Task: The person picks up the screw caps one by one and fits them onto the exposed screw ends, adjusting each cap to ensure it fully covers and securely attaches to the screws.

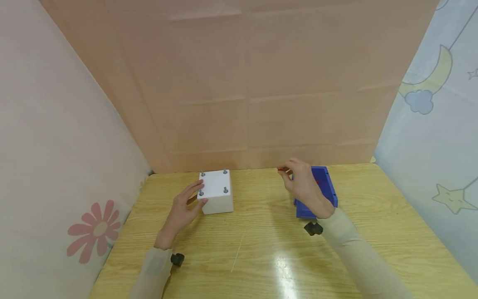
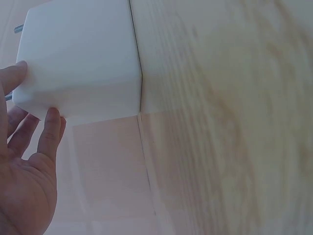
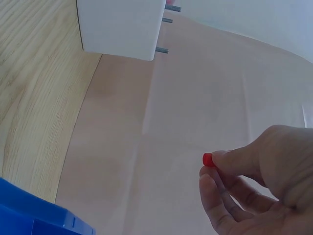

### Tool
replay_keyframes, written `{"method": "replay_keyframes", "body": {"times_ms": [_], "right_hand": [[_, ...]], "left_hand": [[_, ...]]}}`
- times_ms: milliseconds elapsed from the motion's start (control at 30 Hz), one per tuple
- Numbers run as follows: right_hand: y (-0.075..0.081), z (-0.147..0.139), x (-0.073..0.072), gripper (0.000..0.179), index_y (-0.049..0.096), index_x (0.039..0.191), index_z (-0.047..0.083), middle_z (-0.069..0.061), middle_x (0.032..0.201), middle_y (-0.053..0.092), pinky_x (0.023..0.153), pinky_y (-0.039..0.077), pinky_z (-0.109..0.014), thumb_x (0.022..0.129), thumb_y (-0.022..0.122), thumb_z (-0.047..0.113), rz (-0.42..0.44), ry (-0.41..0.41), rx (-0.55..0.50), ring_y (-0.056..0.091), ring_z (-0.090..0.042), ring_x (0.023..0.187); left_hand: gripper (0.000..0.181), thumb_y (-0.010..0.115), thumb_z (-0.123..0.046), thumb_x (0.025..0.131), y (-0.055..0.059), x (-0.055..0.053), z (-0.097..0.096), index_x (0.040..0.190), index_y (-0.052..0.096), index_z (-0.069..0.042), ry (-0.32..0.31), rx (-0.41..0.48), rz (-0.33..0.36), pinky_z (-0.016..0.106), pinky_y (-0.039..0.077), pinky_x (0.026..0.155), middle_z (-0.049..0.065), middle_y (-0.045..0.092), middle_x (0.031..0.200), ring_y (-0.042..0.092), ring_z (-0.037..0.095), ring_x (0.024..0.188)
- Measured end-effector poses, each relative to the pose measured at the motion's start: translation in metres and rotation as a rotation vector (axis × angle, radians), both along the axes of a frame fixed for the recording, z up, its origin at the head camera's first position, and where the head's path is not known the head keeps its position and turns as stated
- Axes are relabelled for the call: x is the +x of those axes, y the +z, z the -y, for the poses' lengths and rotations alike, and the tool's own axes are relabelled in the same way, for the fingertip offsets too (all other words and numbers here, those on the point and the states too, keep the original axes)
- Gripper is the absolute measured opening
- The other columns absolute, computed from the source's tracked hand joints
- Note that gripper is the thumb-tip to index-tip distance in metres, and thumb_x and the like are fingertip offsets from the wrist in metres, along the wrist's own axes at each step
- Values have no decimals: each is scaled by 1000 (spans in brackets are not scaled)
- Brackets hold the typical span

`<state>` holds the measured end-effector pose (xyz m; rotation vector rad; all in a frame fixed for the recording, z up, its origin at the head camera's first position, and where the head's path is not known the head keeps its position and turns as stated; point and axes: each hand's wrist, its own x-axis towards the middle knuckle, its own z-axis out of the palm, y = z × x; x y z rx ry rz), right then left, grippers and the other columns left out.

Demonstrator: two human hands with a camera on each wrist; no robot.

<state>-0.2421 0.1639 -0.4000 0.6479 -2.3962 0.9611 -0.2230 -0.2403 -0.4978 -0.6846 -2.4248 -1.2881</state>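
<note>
Left hand [image 1: 184,209]: while its fingers spread wide, they touch the white box [image 1: 215,187]
Bolts [image 1: 225,190]: four, upright on the box
Red piece [image 3: 208,159]: in the air, between box and blue tray [image 1: 327,191]
Right hand [image 1: 303,180]: finger and thumb pinch the red piece
Blue tray: on the table [image 1: 209,249], below the right hand

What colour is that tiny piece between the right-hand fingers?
Bright red; the tiny piece shows best in the right wrist view.

The left hand [image 1: 183,211] holds the white block [image 1: 218,204], thumb and fingers spread about its near left corner; the right hand [image 1: 304,182], well right of the block, pinches thumb against fingertip.
</note>
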Motion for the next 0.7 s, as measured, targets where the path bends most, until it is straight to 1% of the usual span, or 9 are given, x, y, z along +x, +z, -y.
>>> {"method": "replay_keyframes", "body": {"times_ms": [167,300,500,700], "right_hand": [[1,8,0,11,79,103,-2,-15,99,75,73,67,-49,94,75,-8,-8,12,-15,75,-31,88],[1,13,-1,11,79,103,-1,-15,100,75,76,67,-51,95,75,-7,13,25,-25,75,-31,90],[1,19,-1,11,79,103,0,-14,100,76,76,67,-47,95,75,-7,16,25,-24,75,-30,89],[-1,24,-1,10,78,102,-1,-14,99,76,75,67,-46,94,76,-7,8,50,-41,75,-29,88]], "left_hand": [[53,76,-12,100,0,-1,3,150,60,-10,-4,4,6,50,60,100,11,54,161,56,41,143],[52,77,-13,101,0,-1,3,150,61,-10,-1,4,11,50,60,101,10,54,161,56,40,143],[50,76,-15,101,0,-2,3,149,62,-10,3,3,18,50,60,101,9,54,161,56,39,144],[50,76,-14,101,-1,-3,3,149,62,-10,-2,0,12,51,60,101,10,54,161,56,39,144]]}}
